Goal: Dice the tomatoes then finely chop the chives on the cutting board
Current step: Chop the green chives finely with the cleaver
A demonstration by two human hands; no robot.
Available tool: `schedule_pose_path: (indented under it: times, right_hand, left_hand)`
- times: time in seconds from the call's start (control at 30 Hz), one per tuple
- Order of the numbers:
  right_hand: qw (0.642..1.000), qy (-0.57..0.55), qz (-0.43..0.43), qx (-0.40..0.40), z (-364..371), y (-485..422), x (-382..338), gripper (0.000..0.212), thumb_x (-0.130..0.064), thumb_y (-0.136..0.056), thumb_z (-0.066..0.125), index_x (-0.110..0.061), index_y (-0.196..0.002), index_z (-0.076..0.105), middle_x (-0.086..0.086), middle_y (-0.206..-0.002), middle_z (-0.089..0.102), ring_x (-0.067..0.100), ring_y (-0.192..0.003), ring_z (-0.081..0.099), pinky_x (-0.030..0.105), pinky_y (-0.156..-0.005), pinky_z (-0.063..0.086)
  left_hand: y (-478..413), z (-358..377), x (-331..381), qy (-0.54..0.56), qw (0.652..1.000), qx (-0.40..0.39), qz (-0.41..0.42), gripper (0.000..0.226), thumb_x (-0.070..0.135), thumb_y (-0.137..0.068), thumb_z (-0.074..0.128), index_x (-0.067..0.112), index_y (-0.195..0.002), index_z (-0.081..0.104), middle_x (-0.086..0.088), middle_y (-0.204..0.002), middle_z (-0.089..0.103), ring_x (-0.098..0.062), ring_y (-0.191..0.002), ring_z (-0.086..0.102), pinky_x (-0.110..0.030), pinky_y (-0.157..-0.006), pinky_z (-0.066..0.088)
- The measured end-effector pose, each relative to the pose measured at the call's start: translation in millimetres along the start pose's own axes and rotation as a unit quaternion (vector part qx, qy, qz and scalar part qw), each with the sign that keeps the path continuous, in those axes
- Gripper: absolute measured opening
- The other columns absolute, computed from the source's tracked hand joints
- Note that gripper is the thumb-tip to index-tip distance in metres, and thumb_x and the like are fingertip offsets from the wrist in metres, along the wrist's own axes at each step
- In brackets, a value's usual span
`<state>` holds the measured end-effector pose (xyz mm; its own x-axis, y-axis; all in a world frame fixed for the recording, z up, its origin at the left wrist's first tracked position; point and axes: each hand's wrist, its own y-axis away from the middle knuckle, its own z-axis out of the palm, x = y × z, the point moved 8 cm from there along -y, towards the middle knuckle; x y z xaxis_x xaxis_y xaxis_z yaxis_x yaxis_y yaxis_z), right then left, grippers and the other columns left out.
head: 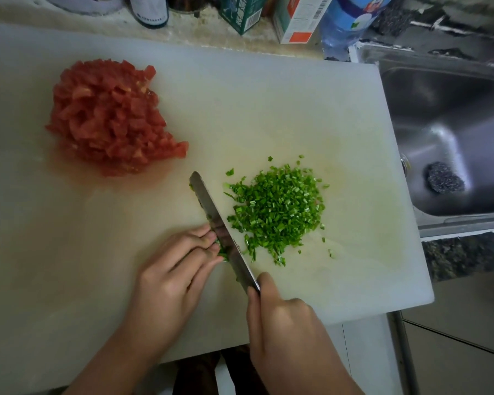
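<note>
A heap of diced red tomato (pixel 113 118) lies on the upper left of the white cutting board (pixel 268 109). A pile of finely chopped green chives (pixel 280 209) sits right of centre. My right hand (pixel 285 326) grips the handle of a knife (pixel 217 220); its blade runs diagonally and its edge is down on the board just left of the pile. My left hand (pixel 177 277) pinches a short stub of uncut chives (pixel 223 250) against the blade's left side, fingertips touching the blade.
A steel sink (pixel 451 132) with a scouring pad (pixel 442 181) lies right of the board. Bottles and cartons (pixel 297 18) line the counter behind the board. Tomato juice wets the board below the tomato heap.
</note>
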<state>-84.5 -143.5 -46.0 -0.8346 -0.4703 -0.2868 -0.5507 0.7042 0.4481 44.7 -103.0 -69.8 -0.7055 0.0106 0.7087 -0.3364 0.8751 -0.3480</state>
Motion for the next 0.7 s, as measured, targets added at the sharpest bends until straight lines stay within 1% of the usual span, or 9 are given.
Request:
schedule_pose_path:
  times: [0.07, 0.13, 0.27, 0.33, 0.37, 0.43, 0.6, 0.63, 0.7]
  right_hand:
    - [0.999, 0.034, 0.013, 0.007, -3, -8, -6, 0.048, -0.048, -0.084, 0.006, -0.02, -0.101, 0.042, -0.007, -0.051, 0.017, 0.031, -0.054, 0.051, 0.025, -0.04, 0.009]
    - [0.998, 0.022, 0.059, 0.018, -1, -4, 0, 0.032, -0.041, -0.088, 0.023, -0.02, -0.088, 0.048, -0.006, -0.048, 0.006, 0.023, -0.034, 0.041, 0.026, -0.037, 0.004]
    - [0.997, 0.038, 0.066, 0.032, -2, 11, 6, 0.016, -0.035, -0.086, 0.03, -0.021, -0.087, 0.037, -0.005, -0.043, 0.015, 0.026, -0.033, 0.04, 0.024, -0.038, 0.002]
    - [0.997, 0.048, 0.053, 0.009, 2, 4, 2, 0.015, -0.033, -0.093, 0.027, -0.021, -0.093, 0.035, -0.006, -0.048, 0.022, 0.029, -0.047, 0.045, 0.026, -0.038, 0.013]
    - [0.998, 0.042, 0.033, 0.016, 3, -2, -1, 0.017, -0.032, -0.092, 0.03, -0.019, -0.095, 0.041, -0.004, -0.047, 0.03, 0.029, -0.048, 0.05, 0.028, -0.038, 0.018]
    - [0.999, 0.009, 0.033, 0.025, 3, -9, -4, 0.014, -0.028, -0.085, 0.046, -0.016, -0.087, 0.052, -0.003, -0.039, 0.037, 0.023, -0.033, 0.048, 0.024, -0.034, 0.01]
    - [0.998, -0.002, 0.049, 0.041, 8, 9, 7, 0.012, -0.03, -0.086, 0.041, -0.021, -0.079, 0.041, -0.01, -0.049, -0.001, 0.021, -0.025, 0.033, 0.021, -0.037, -0.005]
    - [0.997, -0.003, 0.052, 0.06, 5, 6, 7, 0.011, -0.029, -0.088, 0.042, -0.02, -0.08, 0.041, -0.01, -0.047, 0.002, 0.023, -0.027, 0.034, 0.023, -0.035, -0.001]
    - [0.997, -0.001, 0.009, 0.077, 3, -11, -4, 0.01, -0.024, -0.093, 0.042, -0.018, -0.086, 0.044, -0.004, -0.042, 0.033, 0.028, -0.038, 0.049, 0.029, -0.037, 0.016]
  left_hand:
    - [-1, 0, 0, -0.004, 1.0, -0.001, 0.001, 0.008, 0.004, -0.083, 0.071, -0.003, -0.082, 0.073, -0.01, -0.093, 0.068, -0.02, -0.108, 0.066, -0.029, -0.104, 0.047]
    - [-1, 0, 0, -0.011, 1.0, -0.003, 0.003, 0.009, 0.004, -0.084, 0.07, -0.004, -0.083, 0.073, -0.011, -0.094, 0.068, -0.021, -0.108, 0.066, -0.031, -0.104, 0.047]
    - [2, 0, 2, -0.009, 1.0, 0.0, 0.002, 0.015, 0.008, -0.088, 0.067, -0.005, -0.084, 0.073, -0.012, -0.094, 0.068, -0.022, -0.107, 0.067, -0.034, -0.102, 0.049]
    - [0, -1, 1, -0.004, 1.0, 0.005, 0.002, 0.014, 0.008, -0.088, 0.067, -0.004, -0.083, 0.072, -0.012, -0.094, 0.068, -0.021, -0.107, 0.067, -0.032, -0.102, 0.049]
    - [-1, -1, 0, -0.004, 1.0, 0.004, 0.002, 0.013, 0.007, -0.087, 0.068, -0.004, -0.082, 0.072, -0.012, -0.093, 0.068, -0.02, -0.107, 0.066, -0.03, -0.103, 0.048]
    - [-1, -1, 0, -0.006, 1.0, 0.005, 0.001, 0.01, 0.004, -0.085, 0.07, -0.004, -0.082, 0.073, -0.012, -0.093, 0.068, -0.017, -0.108, 0.065, -0.027, -0.105, 0.046]
    - [1, 0, 2, 0.0, 1.0, 0.005, 0.004, 0.007, 0.003, -0.083, 0.071, -0.004, -0.081, 0.072, -0.012, -0.093, 0.068, -0.015, -0.108, 0.064, -0.025, -0.106, 0.044]
    - [1, -1, 2, 0.003, 1.0, 0.006, 0.004, 0.007, 0.003, -0.084, 0.071, -0.003, -0.082, 0.072, -0.012, -0.094, 0.068, -0.015, -0.109, 0.064, -0.025, -0.106, 0.044]
    - [0, -1, 0, 0.002, 1.0, 0.005, 0.002, 0.007, 0.003, -0.085, 0.069, -0.003, -0.083, 0.072, -0.012, -0.095, 0.068, -0.016, -0.109, 0.064, -0.025, -0.106, 0.044]
